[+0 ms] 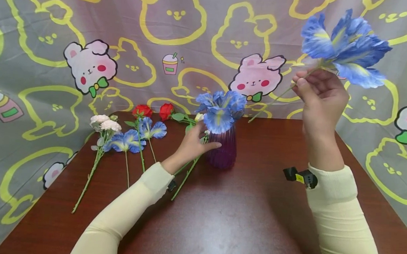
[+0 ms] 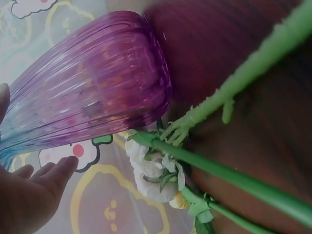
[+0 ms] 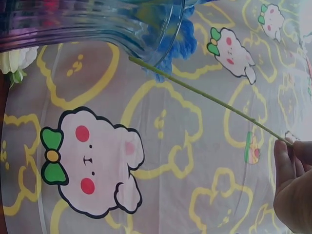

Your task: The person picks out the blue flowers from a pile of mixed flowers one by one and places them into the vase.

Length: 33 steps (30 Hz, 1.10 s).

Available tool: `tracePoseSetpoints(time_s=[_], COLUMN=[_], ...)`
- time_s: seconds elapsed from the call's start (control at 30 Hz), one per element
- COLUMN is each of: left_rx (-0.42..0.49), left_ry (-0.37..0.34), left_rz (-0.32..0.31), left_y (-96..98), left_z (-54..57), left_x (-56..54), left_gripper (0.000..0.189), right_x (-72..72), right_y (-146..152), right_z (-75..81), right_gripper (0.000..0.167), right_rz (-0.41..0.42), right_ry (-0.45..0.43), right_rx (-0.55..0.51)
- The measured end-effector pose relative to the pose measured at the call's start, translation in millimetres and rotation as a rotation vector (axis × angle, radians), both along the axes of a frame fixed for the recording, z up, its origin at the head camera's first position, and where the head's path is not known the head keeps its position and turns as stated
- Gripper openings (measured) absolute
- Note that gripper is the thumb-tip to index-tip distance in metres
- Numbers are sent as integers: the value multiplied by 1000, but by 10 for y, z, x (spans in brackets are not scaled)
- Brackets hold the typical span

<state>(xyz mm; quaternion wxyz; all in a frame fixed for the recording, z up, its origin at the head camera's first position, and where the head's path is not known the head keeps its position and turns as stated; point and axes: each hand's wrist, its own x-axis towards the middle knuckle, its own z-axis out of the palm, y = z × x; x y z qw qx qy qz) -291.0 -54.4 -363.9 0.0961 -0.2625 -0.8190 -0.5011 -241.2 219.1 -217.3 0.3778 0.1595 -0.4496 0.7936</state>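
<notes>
My right hand (image 1: pixel 324 97) is raised at the right and pinches a large blue artificial flower (image 1: pixel 349 46) by its stem, just below the petals. The stem (image 3: pixel 209 97) slants down left, its tip close to the vase rim in the right wrist view. A ribbed, see-through purple vase (image 1: pixel 223 153) stands upright on the table. Blue petals (image 1: pixel 219 112) show at its mouth. My left hand (image 1: pixel 193 142) is beside the vase, thumb and fingers spread; in the left wrist view a gap shows between its fingers (image 2: pixel 61 173) and the vase.
Left on the brown table (image 1: pixel 253 221) lie pale pink flowers (image 1: pixel 105 123), blue flowers (image 1: pixel 125 141) and red roses (image 1: pixel 143 111). White flowers (image 2: pixel 151 170) with green stems lie by the vase's base. A patterned curtain (image 1: pixel 180 37) hangs behind.
</notes>
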Motion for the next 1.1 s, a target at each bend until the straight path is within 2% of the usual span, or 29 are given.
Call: tracePoseSetpoints(time_s=[0.2, 0.43, 0.67, 0.9, 1.1], left_rx=[-8, -28, -27, -33, -69], left_ry=[3, 55, 54, 77, 63], left_rz=[-9, -17, -27, -50, -58], left_y=[33, 48, 57, 59, 61], left_z=[-23, -49, -73, -99, -111], left_x=[-24, -48, -57, -71, -66], left_gripper=[87, 88, 89, 86, 89], right_x=[-59, -113, -135, -142, -134], right_y=[19, 7, -31, -61, -95], right_z=[32, 66, 104, 127, 141], right_gripper=[22, 24, 23, 24, 23], right_rz=[-18, -31, -53, -23, -3], right_ry=[13, 45, 54, 29, 6], right_rx=[-99, -184, -201, -240, -264])
